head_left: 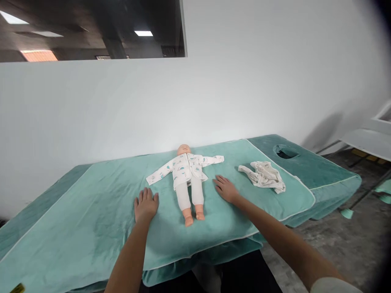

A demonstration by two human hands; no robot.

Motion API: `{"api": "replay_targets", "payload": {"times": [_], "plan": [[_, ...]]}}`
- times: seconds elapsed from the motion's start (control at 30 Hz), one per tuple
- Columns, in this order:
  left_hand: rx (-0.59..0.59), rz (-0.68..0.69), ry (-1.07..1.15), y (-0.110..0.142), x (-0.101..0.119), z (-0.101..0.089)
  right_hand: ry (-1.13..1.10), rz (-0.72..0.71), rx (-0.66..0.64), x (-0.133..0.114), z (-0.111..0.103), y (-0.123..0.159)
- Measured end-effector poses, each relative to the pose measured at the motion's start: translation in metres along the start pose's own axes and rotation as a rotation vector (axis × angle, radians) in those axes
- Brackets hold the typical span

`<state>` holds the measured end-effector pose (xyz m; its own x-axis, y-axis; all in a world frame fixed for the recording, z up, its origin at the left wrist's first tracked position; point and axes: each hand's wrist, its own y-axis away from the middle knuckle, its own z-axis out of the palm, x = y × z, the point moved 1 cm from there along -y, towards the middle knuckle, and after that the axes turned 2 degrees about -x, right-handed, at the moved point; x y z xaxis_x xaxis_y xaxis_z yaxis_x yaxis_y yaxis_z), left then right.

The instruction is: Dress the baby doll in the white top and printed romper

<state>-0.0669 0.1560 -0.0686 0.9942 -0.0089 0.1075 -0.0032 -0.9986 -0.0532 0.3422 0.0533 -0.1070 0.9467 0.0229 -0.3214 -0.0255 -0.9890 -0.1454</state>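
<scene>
A baby doll [187,175] lies on its back on a teal sheet [91,211], arms spread, dressed in a white printed top and white trousers. My left hand [146,204] rests flat on the sheet just left of the doll's legs, fingers stretched out. Lying flat to the right of the doll's hip is my right hand [225,188], fingers extended and holding nothing. Neither hand touches the doll. A crumpled white garment [264,175] lies on the sheet further right.
The sheet covers a padded teal massage table [324,171] with a face hole [285,152] at its right end. A white wall stands right behind it. Grey concrete floor lies at the right, with white furniture [369,138] at the far right.
</scene>
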Motion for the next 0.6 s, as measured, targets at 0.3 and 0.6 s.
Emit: {"api": "replay_targets", "payload": {"times": [0.3,0.6], "plan": [[0.089,0.034,-0.010,-0.004,-0.003,0.014,-0.066,0.486,0.442,0.129,-0.085,0.105],[0.111,0.074,-0.006,-0.006,-0.007,0.021,-0.139,0.715,0.275,0.088,-0.139,0.050]]}}
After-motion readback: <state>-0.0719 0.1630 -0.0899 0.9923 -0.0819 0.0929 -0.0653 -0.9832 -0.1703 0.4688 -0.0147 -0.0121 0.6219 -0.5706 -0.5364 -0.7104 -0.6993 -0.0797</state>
